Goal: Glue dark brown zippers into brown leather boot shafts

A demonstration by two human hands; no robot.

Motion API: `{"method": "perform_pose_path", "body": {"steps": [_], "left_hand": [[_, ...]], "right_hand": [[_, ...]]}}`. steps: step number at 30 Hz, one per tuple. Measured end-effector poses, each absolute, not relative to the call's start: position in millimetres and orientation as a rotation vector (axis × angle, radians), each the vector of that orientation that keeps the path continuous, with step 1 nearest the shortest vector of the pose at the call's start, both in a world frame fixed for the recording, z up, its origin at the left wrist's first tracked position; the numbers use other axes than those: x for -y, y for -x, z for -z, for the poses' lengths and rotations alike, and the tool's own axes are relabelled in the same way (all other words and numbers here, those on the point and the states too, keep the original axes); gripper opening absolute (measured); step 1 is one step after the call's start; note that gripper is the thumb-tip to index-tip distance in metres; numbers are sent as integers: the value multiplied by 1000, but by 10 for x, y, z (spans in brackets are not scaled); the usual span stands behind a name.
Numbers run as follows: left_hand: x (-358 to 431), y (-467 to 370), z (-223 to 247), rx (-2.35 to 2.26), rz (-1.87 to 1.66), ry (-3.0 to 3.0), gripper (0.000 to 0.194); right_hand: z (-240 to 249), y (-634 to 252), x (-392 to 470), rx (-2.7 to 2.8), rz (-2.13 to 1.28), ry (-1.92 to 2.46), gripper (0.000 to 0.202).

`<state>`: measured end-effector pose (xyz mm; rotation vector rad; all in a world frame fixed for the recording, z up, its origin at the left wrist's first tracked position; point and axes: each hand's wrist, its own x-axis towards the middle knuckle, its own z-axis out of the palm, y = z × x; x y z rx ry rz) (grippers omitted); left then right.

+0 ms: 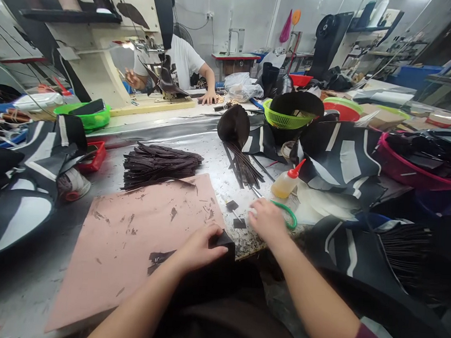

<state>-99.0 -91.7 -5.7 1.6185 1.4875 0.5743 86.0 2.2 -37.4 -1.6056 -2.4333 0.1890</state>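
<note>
My left hand (200,247) is closed on a black leather-like piece (226,242), thumb and fingers pinching its upper edge at the table's front. My right hand (267,221) rests low over the table to the right, fingers curled downward; what they grip is hidden. Scissors with a green handle (292,217) lie beside it, their blades partly covered. Two small black squares (239,223) lie just left of its fingertips, with a thin light-coloured sliver near them. Under my left forearm, short dark strips (159,259) lie on the pinkish board (127,244).
A bundle of dark strips (160,164) lies behind the board. A glue bottle with a red tip (286,181) stands beyond my right hand. Black panels with white tape (342,156) crowd the right; more (35,176) fill the left. Across the table a person (185,58) sits at a sewing machine (98,52).
</note>
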Motion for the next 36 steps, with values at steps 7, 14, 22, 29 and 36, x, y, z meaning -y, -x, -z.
{"method": "perform_pose_path", "body": {"steps": [7,14,22,29,36], "left_hand": [[978,992,33,-1589,-494,-1748,12],[1040,1032,-8,-1660,-479,-1802,12],[1044,1068,69,-1646,-578,-1710,9],[1047,1041,77,-1624,-577,-1690,9],[1041,1025,114,-1609,-579,-1659,9]], "right_hand": [[488,-295,-148,2531,-388,1516,21],[447,-519,-201,2435,-261,1528,26],[653,-924,176,2215,-95,1275,29],[758,-762,36,2099,-148,1372,23],[714,-471,-320,2131,-262,1332,31]]}}
